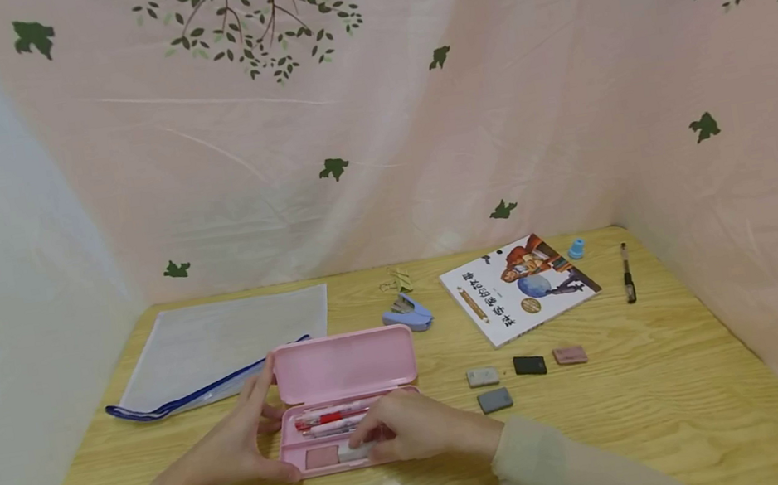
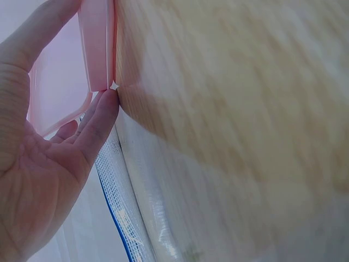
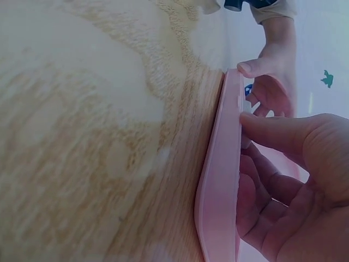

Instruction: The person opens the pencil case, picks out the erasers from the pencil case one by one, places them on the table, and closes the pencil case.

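Pink plastic pencil case, lid swung open and standing up at the back, near the front middle of the wooden table. Inside the tray: red and white pens along the back, a pinkish eraser in the front compartment, a white eraser just beside it.

Left hand at the case's left end, thumb on the front corner, fingers stretched up along the side toward the lid; straight fingers touching, not curled round, as seen in the left wrist view.

Right hand over the tray's right part, fingers bent and pinching the white eraser; in the right wrist view thumb over the case's rim, fingers curled inside.

Behind the case to the left: a clear zip pouch with a blue edge. Behind to the right: a blue stapler, binder clips further back. Right of the case: four erasers, grey, black, pink and dark grey. Further back on that side: a picture book, a small blue object, a black pen well apart. Behind everything, a pink curtain printed with green leaves.
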Demonstrator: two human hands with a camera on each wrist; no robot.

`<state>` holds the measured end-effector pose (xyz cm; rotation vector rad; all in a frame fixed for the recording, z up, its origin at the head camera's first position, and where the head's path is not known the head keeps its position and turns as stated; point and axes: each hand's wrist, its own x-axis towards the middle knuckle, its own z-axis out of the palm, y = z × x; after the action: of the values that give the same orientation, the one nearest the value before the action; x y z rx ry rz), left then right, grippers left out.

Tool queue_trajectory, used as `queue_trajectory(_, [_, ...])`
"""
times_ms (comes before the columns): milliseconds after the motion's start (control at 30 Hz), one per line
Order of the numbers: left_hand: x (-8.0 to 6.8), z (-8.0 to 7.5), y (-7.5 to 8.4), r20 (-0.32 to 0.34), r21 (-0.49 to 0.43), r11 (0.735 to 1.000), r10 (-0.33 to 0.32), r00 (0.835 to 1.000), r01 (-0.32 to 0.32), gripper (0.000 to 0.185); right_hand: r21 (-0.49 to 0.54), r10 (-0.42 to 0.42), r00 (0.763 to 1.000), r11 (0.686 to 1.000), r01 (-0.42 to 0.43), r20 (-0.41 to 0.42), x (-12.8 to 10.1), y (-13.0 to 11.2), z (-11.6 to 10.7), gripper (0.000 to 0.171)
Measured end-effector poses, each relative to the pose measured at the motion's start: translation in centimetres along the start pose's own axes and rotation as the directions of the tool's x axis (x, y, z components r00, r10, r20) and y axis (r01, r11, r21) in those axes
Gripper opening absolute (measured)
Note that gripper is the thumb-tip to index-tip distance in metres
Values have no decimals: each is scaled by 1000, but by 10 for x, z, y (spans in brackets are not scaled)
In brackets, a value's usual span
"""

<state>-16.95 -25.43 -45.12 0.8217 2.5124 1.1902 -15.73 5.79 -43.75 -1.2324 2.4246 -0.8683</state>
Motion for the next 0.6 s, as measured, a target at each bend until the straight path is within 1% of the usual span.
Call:
queue_trajectory(367, [0,0,2,3,0,1000,-1,1000,1,148,21,35,998,999,-33,-57,0,2,2,20])
queue_trajectory(533, [-1,0,3,2,8,1000,-11,1000,11,148,69,34,996,997,-29,-80,-4,2,-2,18])
queue_trajectory(600, [0,0,3,1,14,1000,-14,1000,14,148,105,49,995,994,-40,-92,-7,1,-5,17])
